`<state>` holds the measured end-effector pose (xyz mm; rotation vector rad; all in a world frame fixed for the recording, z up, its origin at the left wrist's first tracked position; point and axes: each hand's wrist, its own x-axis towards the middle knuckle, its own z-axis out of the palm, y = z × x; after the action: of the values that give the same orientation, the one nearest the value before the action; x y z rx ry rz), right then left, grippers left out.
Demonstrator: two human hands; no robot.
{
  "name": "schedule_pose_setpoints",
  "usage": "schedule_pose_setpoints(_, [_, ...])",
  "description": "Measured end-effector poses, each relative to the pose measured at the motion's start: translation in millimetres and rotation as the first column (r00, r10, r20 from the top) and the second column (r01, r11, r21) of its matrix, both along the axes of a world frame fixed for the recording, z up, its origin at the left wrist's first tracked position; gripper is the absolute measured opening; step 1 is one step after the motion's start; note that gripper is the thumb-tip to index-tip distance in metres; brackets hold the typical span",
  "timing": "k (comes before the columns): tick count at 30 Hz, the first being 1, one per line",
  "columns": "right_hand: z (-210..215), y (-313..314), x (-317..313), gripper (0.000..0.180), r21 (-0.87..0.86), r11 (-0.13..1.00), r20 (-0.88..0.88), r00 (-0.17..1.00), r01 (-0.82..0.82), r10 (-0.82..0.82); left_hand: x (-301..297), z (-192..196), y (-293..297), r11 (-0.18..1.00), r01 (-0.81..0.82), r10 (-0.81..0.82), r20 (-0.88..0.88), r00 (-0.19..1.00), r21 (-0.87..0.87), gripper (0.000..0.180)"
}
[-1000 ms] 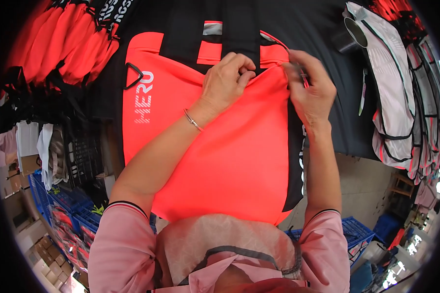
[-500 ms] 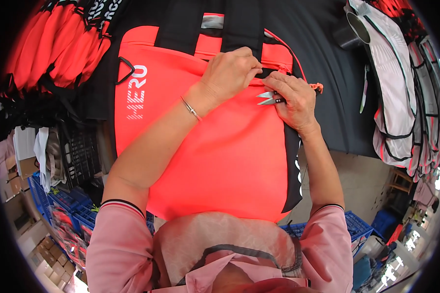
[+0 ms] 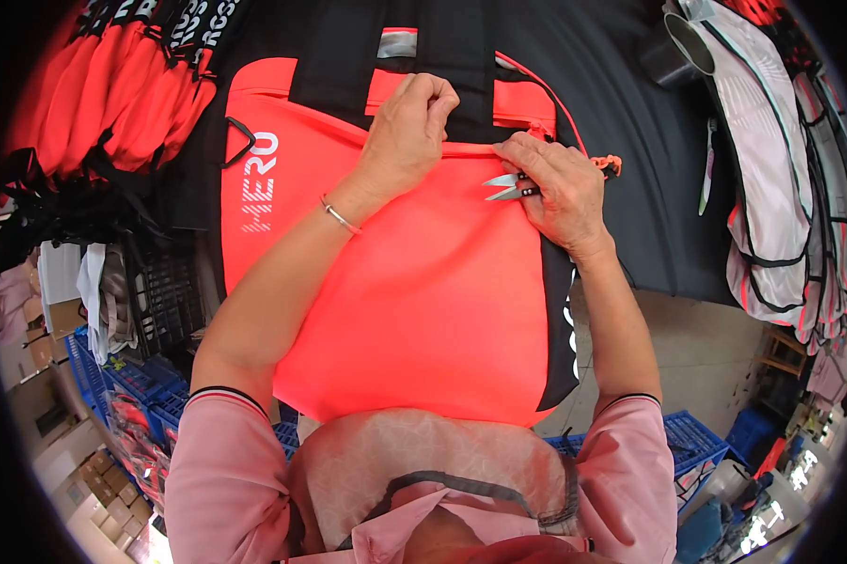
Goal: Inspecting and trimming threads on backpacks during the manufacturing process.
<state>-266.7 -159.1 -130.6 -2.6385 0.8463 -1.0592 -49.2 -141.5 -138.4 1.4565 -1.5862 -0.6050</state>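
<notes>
A bright coral-red bag [image 3: 414, 282] with black side panels and straps lies spread before me, its lower end against my lap. My right hand [image 3: 566, 193] is closed around small thread snips [image 3: 506, 188], whose two blades point left, slightly apart. The thumb and fingertips of that hand also pinch the bag's upper seam near its right corner. Over the same seam, further left beside the black strap [image 3: 456, 94], is my left hand [image 3: 407, 136], fingers curled together in a pinch; whatever is between them cannot be seen.
Several coral-red pieces with black straps [image 3: 113, 94] are piled at the far left. At the right lie a dark metal cup [image 3: 677, 56], a thin white tool [image 3: 707, 167] and pale mesh pieces with black binding [image 3: 762, 141]. Blue crates [image 3: 691, 442] stand below the black table surface [image 3: 630, 113].
My left hand has moved left along the seam, away from my right hand. The bag has shifted slightly left. The right hand keeps its hold on the snips.
</notes>
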Motion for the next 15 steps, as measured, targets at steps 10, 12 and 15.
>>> schedule_pose_setpoints(10, [15, -2, 2, 0.052, 0.084, 0.993, 0.022, 0.996, -0.086, 0.085, -17, 4, 4, 0.989, 0.077, -0.06, 0.135, 0.989, -0.127, 0.009])
schedule_pose_setpoints(12, [29, -6, 0, 0.047, 0.177, 0.982, 0.122, 0.992, -0.066, 0.045, -18, -1, 4, 0.986, 0.023, -0.002, 0.128, 0.992, -0.167, 0.009])
schedule_pose_setpoints(15, [53, -19, -3, 0.042, 0.393, 0.919, 0.122, 0.989, 0.032, -0.086, -16, -8, 10, 0.979, -0.048, 0.074, 0.127, 0.989, -0.199, 0.009])
